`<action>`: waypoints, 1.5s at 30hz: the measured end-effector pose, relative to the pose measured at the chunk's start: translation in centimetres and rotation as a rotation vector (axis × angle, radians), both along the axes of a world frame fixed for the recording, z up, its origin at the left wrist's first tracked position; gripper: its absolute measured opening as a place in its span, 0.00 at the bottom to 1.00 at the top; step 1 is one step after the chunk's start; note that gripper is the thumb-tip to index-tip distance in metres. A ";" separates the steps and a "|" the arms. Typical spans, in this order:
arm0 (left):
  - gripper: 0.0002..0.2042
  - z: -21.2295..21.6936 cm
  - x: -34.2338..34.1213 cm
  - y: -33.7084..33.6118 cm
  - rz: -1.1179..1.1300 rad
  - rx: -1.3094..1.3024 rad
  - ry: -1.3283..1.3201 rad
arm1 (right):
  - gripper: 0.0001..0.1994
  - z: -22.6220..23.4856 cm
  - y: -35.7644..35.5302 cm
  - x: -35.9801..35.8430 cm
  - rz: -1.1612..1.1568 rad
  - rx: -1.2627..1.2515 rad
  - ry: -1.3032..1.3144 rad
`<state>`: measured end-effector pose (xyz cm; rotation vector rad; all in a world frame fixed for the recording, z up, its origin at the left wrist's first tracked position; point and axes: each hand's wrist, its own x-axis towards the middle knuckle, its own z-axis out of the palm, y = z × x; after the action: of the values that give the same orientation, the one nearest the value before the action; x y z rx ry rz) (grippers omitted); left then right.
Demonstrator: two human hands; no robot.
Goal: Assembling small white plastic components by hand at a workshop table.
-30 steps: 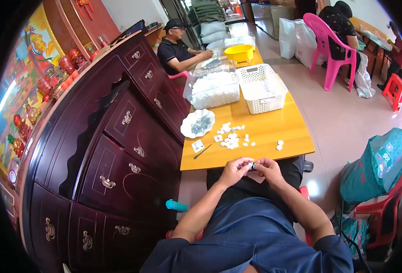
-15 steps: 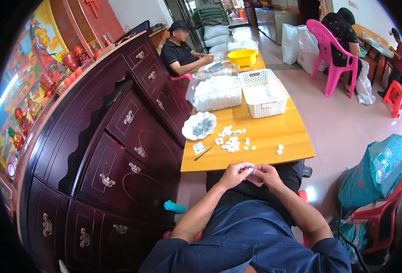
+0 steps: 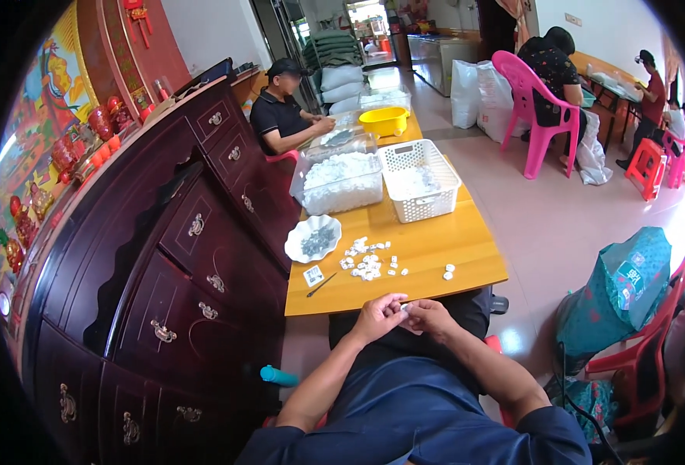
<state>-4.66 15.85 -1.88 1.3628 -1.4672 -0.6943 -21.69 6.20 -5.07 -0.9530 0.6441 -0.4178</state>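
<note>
My left hand (image 3: pixel 379 314) and my right hand (image 3: pixel 429 315) meet just below the near edge of the yellow table (image 3: pixel 466 240), over my lap. Between their fingertips they pinch a small white piece (image 3: pixel 405 308). A scatter of several similar small white pieces (image 3: pixel 369 263) lies on the table in front of the hands. Left of that scatter stands a white scalloped dish (image 3: pixel 312 238) holding small grey parts. A little card (image 3: pixel 313 275) and a thin dark tool (image 3: pixel 321 285) lie near the table's front left corner.
A white lattice basket (image 3: pixel 420 178), a clear tub of white pieces (image 3: pixel 338 180) and a yellow bowl (image 3: pixel 384 121) stand farther back. A person in black (image 3: pixel 284 116) sits at the far end. A dark wooden cabinet (image 3: pixel 164 256) lines the left. Pink and red chairs stand at right.
Both hands have stayed together at the table's near edge, with only small finger movements on the white piece. Nothing on the table has shifted.
</note>
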 end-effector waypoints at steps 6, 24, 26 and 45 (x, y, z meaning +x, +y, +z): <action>0.25 1.5 -1.8 0.3 0.171 -0.105 -0.389 | 0.08 -1.7 -0.2 0.3 0.050 0.019 -0.128; 0.14 0.9 -1.1 -0.5 0.156 -0.099 -0.423 | 0.10 0.1 -0.7 0.3 -0.005 0.037 -0.007; 0.14 1.1 -1.2 -0.5 0.141 -0.079 -0.421 | 0.10 0.1 -0.7 0.3 -0.013 0.010 -0.003; 0.12 1.9 -0.7 -0.5 0.104 -0.174 -0.547 | 0.10 0.0 -0.8 0.2 -0.004 -0.089 -0.006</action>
<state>-5.35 15.35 0.01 1.5487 -1.8128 -0.1169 -21.45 5.39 -5.02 -1.0342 0.6262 -0.4561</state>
